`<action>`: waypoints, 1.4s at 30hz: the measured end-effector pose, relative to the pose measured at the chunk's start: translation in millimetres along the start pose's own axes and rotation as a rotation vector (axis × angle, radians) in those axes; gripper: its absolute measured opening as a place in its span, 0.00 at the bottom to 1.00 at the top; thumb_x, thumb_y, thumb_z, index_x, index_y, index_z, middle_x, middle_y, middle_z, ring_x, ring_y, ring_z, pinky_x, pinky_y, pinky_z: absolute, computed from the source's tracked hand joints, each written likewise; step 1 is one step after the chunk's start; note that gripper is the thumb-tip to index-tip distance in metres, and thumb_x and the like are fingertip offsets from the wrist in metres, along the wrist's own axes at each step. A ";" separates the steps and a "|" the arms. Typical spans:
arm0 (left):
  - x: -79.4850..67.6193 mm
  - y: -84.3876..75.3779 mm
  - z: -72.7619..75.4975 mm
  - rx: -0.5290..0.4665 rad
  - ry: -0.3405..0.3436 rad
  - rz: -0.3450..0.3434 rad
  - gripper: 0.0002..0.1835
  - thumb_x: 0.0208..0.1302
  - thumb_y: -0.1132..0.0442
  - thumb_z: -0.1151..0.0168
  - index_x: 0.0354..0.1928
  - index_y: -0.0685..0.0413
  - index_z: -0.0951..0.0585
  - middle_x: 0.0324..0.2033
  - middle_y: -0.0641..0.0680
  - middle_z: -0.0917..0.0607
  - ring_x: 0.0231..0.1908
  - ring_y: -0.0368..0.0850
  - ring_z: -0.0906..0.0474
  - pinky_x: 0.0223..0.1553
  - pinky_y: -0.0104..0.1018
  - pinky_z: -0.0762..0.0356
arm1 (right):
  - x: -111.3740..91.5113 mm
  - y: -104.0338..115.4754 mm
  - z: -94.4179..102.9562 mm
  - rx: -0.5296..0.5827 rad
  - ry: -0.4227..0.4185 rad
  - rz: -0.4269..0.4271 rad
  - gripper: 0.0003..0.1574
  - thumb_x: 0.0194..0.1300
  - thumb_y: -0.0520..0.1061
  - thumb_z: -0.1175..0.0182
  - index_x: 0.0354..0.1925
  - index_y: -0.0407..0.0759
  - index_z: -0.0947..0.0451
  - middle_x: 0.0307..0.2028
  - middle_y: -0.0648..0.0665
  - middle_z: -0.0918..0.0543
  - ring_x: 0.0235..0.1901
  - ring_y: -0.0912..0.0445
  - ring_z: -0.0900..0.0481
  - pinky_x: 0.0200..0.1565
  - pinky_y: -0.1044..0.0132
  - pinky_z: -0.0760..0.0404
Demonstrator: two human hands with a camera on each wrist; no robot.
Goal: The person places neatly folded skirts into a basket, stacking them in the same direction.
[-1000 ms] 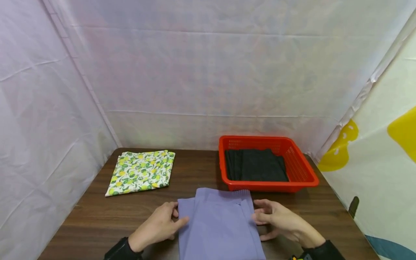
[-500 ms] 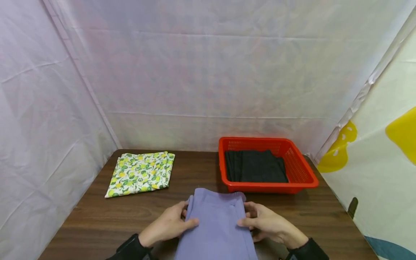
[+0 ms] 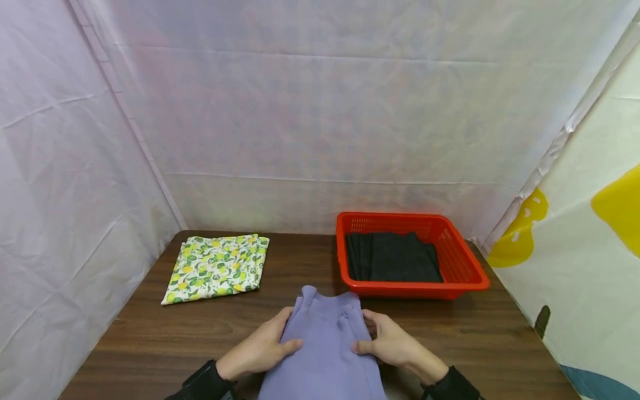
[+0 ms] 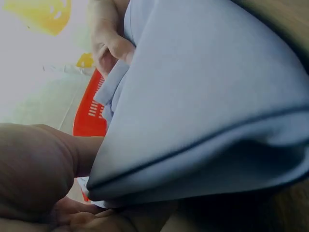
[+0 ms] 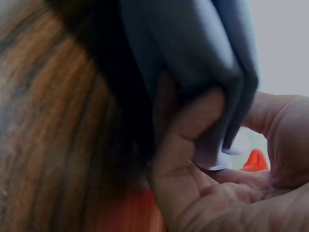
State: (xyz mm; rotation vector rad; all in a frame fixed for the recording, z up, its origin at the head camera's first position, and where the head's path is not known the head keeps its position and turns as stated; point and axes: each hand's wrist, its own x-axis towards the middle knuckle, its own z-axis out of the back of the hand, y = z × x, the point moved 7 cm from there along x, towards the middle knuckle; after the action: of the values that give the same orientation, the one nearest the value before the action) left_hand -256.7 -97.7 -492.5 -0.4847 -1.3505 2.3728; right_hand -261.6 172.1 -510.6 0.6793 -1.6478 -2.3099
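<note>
A folded lavender cloth garment point(image 3: 325, 355) lies at the table's near side, its top edge bunched in soft folds. My left hand point(image 3: 262, 344) grips its left edge, thumb on top and fingers underneath. On the opposite edge my right hand point(image 3: 392, 341) pinches the fabric the same way. In the left wrist view the cloth point(image 4: 207, 82) bulges up with its layers parted along the lower side. The right wrist view shows fingers point(image 5: 193, 121) curled under the doubled fabric point(image 5: 193, 43).
A red plastic basket point(image 3: 410, 289) with folded black cloth point(image 3: 395, 258) inside stands at the back right. Folded lemon-print fabric point(image 3: 217, 266) lies at the back left. White sheeting point(image 3: 320, 122) rises behind the brown wooden table point(image 3: 150, 339).
Both hands have closed in on the lavender garment from its sides and now hold its edges. The cloth has become narrower, its top more bunched, and its left layer tucked in.
</note>
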 end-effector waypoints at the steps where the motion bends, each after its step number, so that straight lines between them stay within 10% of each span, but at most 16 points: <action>1: -1.3 0.4 1.6 -0.003 -0.007 -0.003 0.42 0.83 0.61 0.27 0.87 0.71 0.36 0.79 0.77 0.23 0.79 0.76 0.24 0.77 0.77 0.25 | 0.5 0.7 0.4 -0.022 -0.011 0.013 0.55 0.72 0.36 0.22 0.86 0.23 0.38 0.67 0.30 0.10 0.62 0.44 0.10 0.55 0.53 0.07; 15: -20.0 2.6 34.0 -0.034 -0.077 0.043 0.43 0.82 0.60 0.25 0.88 0.68 0.36 0.76 0.75 0.18 0.74 0.70 0.16 0.68 0.67 0.13 | 8.5 41.9 -12.1 -0.152 0.034 0.221 0.44 0.77 0.36 0.26 0.84 0.35 0.28 0.73 0.35 0.13 0.68 0.44 0.12 0.63 0.57 0.08; 26: -19.9 -25.3 67.9 -0.056 -0.144 0.055 0.45 0.85 0.59 0.27 0.92 0.62 0.40 0.80 0.74 0.22 0.76 0.71 0.17 0.64 0.61 0.08 | 11.0 87.8 3.5 -0.189 -0.005 0.291 0.47 0.81 0.39 0.26 0.89 0.41 0.33 0.75 0.36 0.14 0.68 0.45 0.12 0.64 0.59 0.08; 42: 45.3 -71.4 84.7 -0.015 -0.208 -0.053 0.44 0.86 0.57 0.28 0.92 0.58 0.39 0.81 0.71 0.20 0.77 0.68 0.17 0.68 0.62 0.10 | 19.6 116.9 72.3 -0.274 -0.221 0.255 0.46 0.84 0.41 0.29 0.90 0.41 0.35 0.74 0.30 0.13 0.63 0.43 0.07 0.63 0.43 0.06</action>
State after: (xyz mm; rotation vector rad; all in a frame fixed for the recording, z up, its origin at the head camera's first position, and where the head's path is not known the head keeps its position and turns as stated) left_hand -325.4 -105.3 -394.8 -0.2072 -1.4502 2.4257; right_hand -323.7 183.3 -387.0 0.1511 -1.3655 -2.4198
